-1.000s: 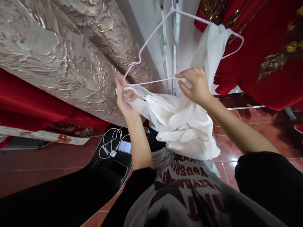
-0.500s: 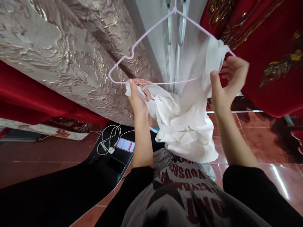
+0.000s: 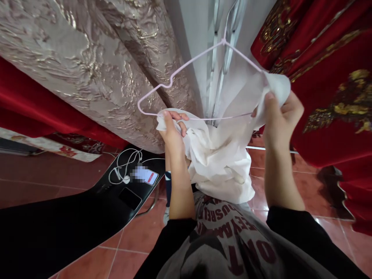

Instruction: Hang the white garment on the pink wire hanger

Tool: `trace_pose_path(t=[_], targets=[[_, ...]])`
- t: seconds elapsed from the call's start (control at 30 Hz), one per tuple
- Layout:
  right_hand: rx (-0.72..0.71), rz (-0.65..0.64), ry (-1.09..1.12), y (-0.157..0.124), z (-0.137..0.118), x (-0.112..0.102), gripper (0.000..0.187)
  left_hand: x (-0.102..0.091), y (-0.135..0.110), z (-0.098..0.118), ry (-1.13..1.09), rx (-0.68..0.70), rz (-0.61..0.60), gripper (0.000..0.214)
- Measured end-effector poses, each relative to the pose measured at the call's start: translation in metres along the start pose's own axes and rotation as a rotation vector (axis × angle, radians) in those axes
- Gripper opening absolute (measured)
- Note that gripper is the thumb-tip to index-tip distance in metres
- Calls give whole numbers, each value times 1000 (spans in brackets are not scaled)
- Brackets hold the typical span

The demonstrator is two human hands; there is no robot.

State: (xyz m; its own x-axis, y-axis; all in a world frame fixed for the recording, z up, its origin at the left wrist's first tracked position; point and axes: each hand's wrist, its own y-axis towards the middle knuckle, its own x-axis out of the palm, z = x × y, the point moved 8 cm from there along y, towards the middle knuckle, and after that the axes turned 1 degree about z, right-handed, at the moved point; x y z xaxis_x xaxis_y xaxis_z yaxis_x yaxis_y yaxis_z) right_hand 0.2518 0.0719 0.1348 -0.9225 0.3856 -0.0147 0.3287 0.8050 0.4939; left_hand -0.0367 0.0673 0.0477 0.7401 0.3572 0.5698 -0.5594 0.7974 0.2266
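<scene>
- While the left hand (image 3: 174, 130) closes on an edge of the white cloth (image 3: 217, 159) left of the frame's centre, its fingers lie at the lower bar of the pink hanger (image 3: 223, 41).
- Right of centre, the right hand (image 3: 281, 120) pinches the cloth, thumb in front, where it wraps the hanger's right end.
- The cloth sags in folds through the middle of the frame, between both forearms; the hanger's left end is bare.
- At lower left, a black surface (image 3: 58, 232) bears a lit phone (image 3: 151, 178), partly pixelated, a dark phone (image 3: 130, 198) and a looped white cable (image 3: 117, 171).
- Pale textured fabric (image 3: 101, 69) fills the upper left; red fabric with gold decoration (image 3: 325, 77) hangs at upper right.
- Reddish floor tiles (image 3: 136, 236) show along the bottom left and lower right.
</scene>
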Motion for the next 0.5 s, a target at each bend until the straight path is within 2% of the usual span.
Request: trace_pose_path(t=[0.1,0.17,0.23,0.3,0.37,0.43,0.5], targets=[[103,-21,199,33,-1,-16,22,1,0,7,6,-30,-19,42],[133,-42,198,50,4,-33,25,1,3,13,21,-46,-37,45],[189,-58,147,52,15,-48,30,-1,7,16,57,-75,-53,48],[237,35,163,36,28,-64,33,-2,13,15,95,-111,-80,49],[281,177,241,9,39,-72,41,-2,18,12,100,-148,-124,47],[325,267,298,-20,44,-67,47,-2,22,10,75,-168,-152,45],[339,307,321,-42,40,-53,44,-2,24,10,51,-169,-159,44]])
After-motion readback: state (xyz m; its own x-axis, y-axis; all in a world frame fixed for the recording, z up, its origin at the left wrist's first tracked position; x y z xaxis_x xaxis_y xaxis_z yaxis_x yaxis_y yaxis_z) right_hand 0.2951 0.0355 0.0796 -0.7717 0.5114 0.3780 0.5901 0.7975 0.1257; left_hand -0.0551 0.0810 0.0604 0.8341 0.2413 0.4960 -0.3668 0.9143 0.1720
